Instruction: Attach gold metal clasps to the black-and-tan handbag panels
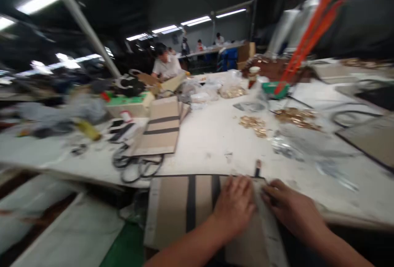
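Where left hand [235, 202] covers panel [170, 205], stripe [216, 187] partly hidden.

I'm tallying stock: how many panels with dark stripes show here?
2. The near panel lies under the left hand; the far panel lies on the table, ahead and to the left. More may be hidden beneath.

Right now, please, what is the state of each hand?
Left hand: open, resting on the striped panel.
Right hand: at the panel's edge; grip unclear.
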`<state>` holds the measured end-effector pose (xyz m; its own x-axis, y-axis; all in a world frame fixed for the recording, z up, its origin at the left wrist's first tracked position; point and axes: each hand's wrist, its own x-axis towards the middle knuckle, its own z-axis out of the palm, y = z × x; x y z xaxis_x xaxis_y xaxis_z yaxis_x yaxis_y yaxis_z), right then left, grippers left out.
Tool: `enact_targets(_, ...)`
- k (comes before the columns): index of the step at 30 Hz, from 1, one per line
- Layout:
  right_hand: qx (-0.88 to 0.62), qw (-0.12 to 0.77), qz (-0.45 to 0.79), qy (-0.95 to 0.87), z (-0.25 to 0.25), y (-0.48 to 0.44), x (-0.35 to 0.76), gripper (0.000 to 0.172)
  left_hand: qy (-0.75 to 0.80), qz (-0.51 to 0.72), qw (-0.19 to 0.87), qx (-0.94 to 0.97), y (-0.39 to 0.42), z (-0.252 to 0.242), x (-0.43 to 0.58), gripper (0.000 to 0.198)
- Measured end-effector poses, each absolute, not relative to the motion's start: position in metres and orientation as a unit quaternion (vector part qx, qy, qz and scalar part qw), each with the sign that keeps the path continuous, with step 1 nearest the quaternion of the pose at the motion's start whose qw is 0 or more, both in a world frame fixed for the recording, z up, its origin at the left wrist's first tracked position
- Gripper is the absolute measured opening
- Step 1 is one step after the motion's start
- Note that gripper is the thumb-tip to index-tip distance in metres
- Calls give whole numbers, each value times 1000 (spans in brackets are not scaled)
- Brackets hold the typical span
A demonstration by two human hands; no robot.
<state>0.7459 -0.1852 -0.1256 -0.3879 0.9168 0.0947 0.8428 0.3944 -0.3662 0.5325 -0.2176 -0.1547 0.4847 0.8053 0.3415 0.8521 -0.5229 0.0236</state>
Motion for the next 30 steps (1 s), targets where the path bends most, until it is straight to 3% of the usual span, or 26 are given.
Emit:
enact_targets(5, -572, 61, 112, -810, -117, -170, 753, 26, -456, -214, -5, -864, -185, -171, 533, 48)
enact_targets(11, -570, 73, 94, -813, -116, -172, 750, 23, -463, -210, -7, -861, -186, -168, 533, 48)
enact_targets(23, -509, 41, 95, -854, -118, -162, 754, 18, -462, -195, 39, -864, -182, -169, 541, 48)
enact_targets(30, -509, 24, 100, -854, -99, -162, 743, 28, -426, -219, 98, -872, -174, -173, 539, 43)
